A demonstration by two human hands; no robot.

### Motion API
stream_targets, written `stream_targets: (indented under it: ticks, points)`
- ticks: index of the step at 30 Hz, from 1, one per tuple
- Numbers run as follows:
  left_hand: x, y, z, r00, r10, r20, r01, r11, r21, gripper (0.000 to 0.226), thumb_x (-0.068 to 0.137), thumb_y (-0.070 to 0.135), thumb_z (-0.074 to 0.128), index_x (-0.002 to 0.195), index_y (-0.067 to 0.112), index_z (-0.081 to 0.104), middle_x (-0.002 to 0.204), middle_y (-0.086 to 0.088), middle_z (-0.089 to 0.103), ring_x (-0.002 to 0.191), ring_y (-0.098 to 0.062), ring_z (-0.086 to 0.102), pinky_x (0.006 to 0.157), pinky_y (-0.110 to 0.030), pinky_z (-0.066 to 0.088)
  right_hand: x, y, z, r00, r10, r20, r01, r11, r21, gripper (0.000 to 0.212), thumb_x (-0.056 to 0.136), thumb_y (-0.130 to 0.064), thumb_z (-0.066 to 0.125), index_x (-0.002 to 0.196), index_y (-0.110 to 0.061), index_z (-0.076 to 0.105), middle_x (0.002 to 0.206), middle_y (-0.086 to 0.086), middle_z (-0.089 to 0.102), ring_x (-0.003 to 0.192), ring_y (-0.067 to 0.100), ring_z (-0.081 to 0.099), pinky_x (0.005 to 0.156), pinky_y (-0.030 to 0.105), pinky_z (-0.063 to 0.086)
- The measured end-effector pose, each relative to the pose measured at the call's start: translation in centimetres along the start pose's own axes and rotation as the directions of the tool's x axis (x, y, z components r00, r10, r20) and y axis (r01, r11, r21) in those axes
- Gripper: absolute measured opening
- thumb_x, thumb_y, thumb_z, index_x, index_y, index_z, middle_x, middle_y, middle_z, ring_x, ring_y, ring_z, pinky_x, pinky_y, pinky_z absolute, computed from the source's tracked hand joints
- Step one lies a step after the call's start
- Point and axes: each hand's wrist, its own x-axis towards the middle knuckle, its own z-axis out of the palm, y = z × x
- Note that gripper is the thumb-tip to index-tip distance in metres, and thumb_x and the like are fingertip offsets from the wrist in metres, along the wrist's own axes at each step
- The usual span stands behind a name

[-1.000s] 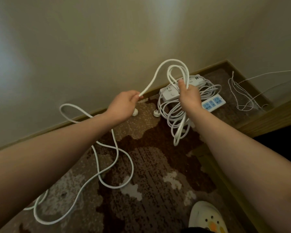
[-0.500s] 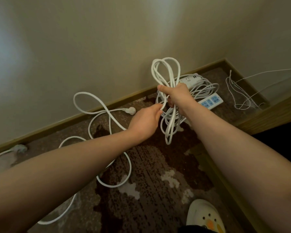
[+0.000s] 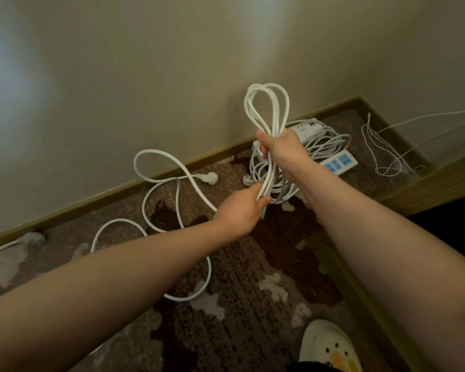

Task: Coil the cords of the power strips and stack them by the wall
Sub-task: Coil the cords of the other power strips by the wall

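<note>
My right hand [image 3: 282,149] grips a bundle of white cord loops [image 3: 266,111] at its middle, held upright above the carpet. Just below it, my left hand [image 3: 242,208] closes on the lower strands of the same cord. The loose remainder of the cord [image 3: 156,189] trails left over the carpet in wide curves and ends in a white plug [image 3: 208,178] near the baseboard. Behind my right hand, coiled power strips [image 3: 306,127] lie by the wall, one with blue sockets [image 3: 338,162].
A thin white wire [image 3: 381,151] lies tangled in the right corner beside a wooden ledge [image 3: 440,181]. Another white cord and plug [image 3: 30,238] sit at the far left by the baseboard. My white slipper [image 3: 328,347] shows at the bottom.
My left hand swung from the left over to the bundle, bringing another loop of cord into my right hand. The slack on the carpet has shifted and shortened.
</note>
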Motion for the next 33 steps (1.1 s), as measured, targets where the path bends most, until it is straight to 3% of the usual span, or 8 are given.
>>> stream_targets:
  ticks: [4, 7, 13, 18, 23, 27, 30, 33]
  points:
    - [-0.1, -0.3, 0.9, 0.998, 0.031, 0.063, -0.043, 0.978, 0.204, 0.042, 0.099, 0.038, 0.036, 0.135, 0.017, 0.031, 0.08, -0.001, 0.055, 0.069, -0.022, 0.056, 0.064, -0.044, 0.05, -0.3, 0.3, 0.3, 0.999, 0.035, 0.031, -0.039, 0.992, 0.123, 0.021, 0.099, -0.025, 0.057, 0.08, -0.014, 0.055, 0.052, -0.005, 0.052, 0.043, 0.012, 0.049, 0.05, 0.029, 0.046]
    - [-0.2, -1.3, -0.1, 0.989, 0.055, 0.135, -0.096, 0.941, 0.323, 0.042, 0.1, 0.04, 0.034, 0.136, 0.019, 0.03, 0.083, -0.005, 0.059, 0.066, -0.022, 0.054, 0.057, -0.038, 0.043, -0.1, 0.7, -0.2, 0.997, 0.025, -0.071, -0.016, 0.993, 0.12, 0.019, 0.099, -0.023, 0.057, 0.081, -0.016, 0.055, 0.053, -0.006, 0.05, 0.041, 0.008, 0.044, 0.044, 0.025, 0.041]
    - [-1.2, -3.8, -4.3, 0.959, 0.102, 0.266, -0.257, 0.713, 0.652, 0.026, 0.1, 0.042, 0.03, 0.094, 0.022, 0.044, 0.082, -0.006, 0.062, 0.077, -0.03, 0.06, 0.059, -0.034, 0.035, 0.7, 2.3, -1.9, 0.983, 0.02, -0.18, -0.018, 1.0, 0.01, 0.01, 0.098, -0.021, 0.057, 0.089, -0.017, 0.058, 0.063, -0.001, 0.049, 0.052, 0.012, 0.046, 0.048, 0.027, 0.04]
    - [-1.5, -6.8, -10.1, 0.944, -0.085, 0.32, -0.154, 0.743, 0.651, 0.031, 0.1, 0.045, 0.032, 0.099, 0.026, 0.056, 0.096, 0.002, 0.061, 0.086, -0.02, 0.056, 0.07, -0.034, 0.044, 1.5, 2.0, -2.7, 0.956, 0.053, -0.29, -0.046, 0.998, 0.032, 0.011, 0.097, -0.022, 0.058, 0.087, -0.017, 0.058, 0.061, -0.004, 0.049, 0.046, 0.007, 0.047, 0.046, 0.023, 0.039]
    - [-4.2, -10.7, -14.0, 0.944, -0.115, 0.31, -0.004, 0.933, 0.359, 0.024, 0.099, 0.031, 0.041, 0.103, 0.025, 0.064, 0.107, -0.001, 0.065, 0.09, -0.012, 0.055, 0.08, -0.026, 0.04, 1.7, 1.9, -2.9, 0.909, 0.181, -0.375, -0.119, 0.976, 0.184, 0.016, 0.097, -0.026, 0.059, 0.086, -0.014, 0.059, 0.061, -0.002, 0.056, 0.042, 0.007, 0.053, 0.043, 0.021, 0.043]
    - [-4.8, -10.0, -12.1, 0.937, -0.089, 0.338, -0.092, 0.871, 0.483, 0.027, 0.099, 0.036, 0.041, 0.107, 0.024, 0.064, 0.101, 0.002, 0.065, 0.089, -0.016, 0.057, 0.076, -0.028, 0.041, 1.8, 0.9, -2.0, 0.943, 0.242, -0.229, -0.134, 0.904, 0.406, 0.016, 0.097, -0.023, 0.061, 0.089, -0.009, 0.059, 0.057, 0.0, 0.055, 0.045, 0.014, 0.056, 0.049, 0.027, 0.051]
    - [-3.9, -7.5, -9.4, 0.953, -0.006, 0.302, -0.173, 0.81, 0.56, 0.024, 0.098, 0.04, 0.04, 0.092, 0.026, 0.058, 0.084, 0.003, 0.06, 0.081, -0.02, 0.057, 0.069, -0.031, 0.041, 1.6, 0.4, -1.1, 0.978, 0.206, -0.045, -0.175, 0.911, 0.374, 0.014, 0.096, -0.022, 0.063, 0.093, -0.008, 0.061, 0.055, -0.002, 0.055, 0.04, 0.011, 0.046, 0.047, 0.028, 0.048]
    - [-3.0, -5.6, -7.5, 0.966, 0.017, 0.259, -0.154, 0.842, 0.517, 0.021, 0.095, 0.041, 0.045, 0.082, 0.028, 0.055, 0.075, 0.007, 0.056, 0.074, -0.017, 0.053, 0.064, -0.031, 0.039, 1.3, 0.4, -0.8, 0.991, 0.122, 0.061, -0.133, 0.97, 0.205, 0.014, 0.095, -0.023, 0.064, 0.092, -0.01, 0.059, 0.054, -0.002, 0.052, 0.039, 0.011, 0.039, 0.042, 0.025, 0.039]
